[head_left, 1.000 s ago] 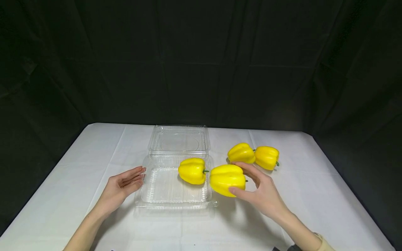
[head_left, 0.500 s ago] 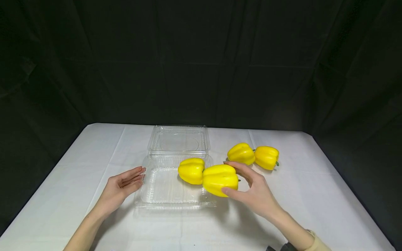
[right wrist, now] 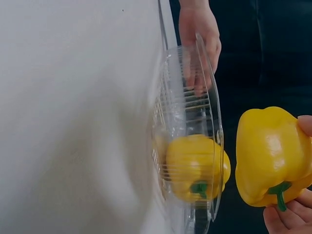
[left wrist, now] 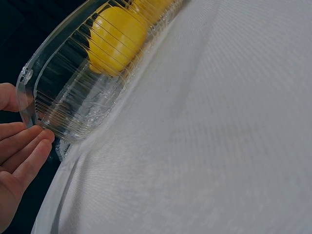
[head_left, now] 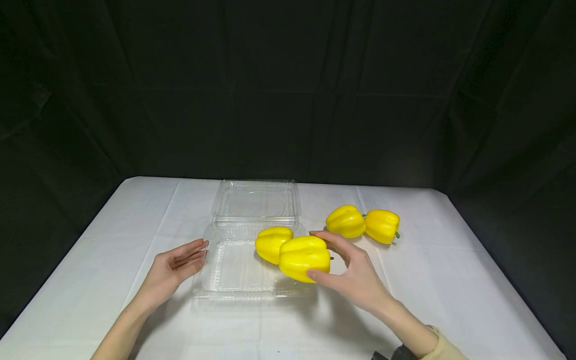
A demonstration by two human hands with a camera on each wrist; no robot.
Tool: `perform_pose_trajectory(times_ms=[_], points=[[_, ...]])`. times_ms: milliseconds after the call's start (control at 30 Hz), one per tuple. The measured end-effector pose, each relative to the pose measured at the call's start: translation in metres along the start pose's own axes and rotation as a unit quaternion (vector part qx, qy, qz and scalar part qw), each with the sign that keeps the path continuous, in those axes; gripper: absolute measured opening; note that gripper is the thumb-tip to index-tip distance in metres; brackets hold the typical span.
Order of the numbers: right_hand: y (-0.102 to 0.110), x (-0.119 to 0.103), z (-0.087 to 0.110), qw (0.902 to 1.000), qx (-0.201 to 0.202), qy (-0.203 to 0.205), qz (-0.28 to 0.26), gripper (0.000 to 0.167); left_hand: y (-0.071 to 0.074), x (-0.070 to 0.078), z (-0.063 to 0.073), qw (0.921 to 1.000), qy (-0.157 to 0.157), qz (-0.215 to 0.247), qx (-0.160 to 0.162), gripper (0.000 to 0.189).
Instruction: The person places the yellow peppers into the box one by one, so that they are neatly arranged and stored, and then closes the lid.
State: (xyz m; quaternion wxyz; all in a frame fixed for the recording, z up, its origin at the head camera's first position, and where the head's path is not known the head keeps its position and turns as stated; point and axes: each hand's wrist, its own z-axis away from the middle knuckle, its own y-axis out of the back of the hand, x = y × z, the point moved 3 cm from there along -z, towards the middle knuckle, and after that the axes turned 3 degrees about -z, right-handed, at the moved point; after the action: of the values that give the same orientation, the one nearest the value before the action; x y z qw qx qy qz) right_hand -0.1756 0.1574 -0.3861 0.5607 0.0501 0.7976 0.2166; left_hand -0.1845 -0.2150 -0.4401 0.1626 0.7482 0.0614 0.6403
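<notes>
My right hand (head_left: 360, 280) grips a yellow bell pepper (head_left: 300, 257), thumb on the near side and fingers on the far side. The right wrist view has this pepper (right wrist: 270, 153) above the rim of a clear plastic clamshell container (head_left: 229, 267), green stem showing. Another yellow bell pepper (head_left: 268, 244) lies inside the container's base, partly covered by the held one in the head view. At the base's left side is my left hand (head_left: 173, 267), fingers extended. Its fingertips (left wrist: 45, 134) are against the outer wall in the left wrist view.
Behind the base, the container's hinged lid (head_left: 256, 200) lies folded back. Two more yellow bell peppers, one (head_left: 345, 221) on the left and one (head_left: 381, 226) on the right, rest at the back right of the white-covered table (head_left: 450, 280). Dark cloth (head_left: 288, 90) hangs behind.
My right hand has carried its bell pepper leftward, from beside the container's right edge to over the base's right part. The left hand stays in place.
</notes>
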Motion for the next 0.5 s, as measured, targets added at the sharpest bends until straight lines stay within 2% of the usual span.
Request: perform_pose_trajectory(times_ms=[500], points=[[-0.019,-0.005,-0.009,0.9998,-0.015,0.003,-0.009,0.066,-0.001,0.001,0.001,1.0,0.008,0.002,-0.002,0.054]])
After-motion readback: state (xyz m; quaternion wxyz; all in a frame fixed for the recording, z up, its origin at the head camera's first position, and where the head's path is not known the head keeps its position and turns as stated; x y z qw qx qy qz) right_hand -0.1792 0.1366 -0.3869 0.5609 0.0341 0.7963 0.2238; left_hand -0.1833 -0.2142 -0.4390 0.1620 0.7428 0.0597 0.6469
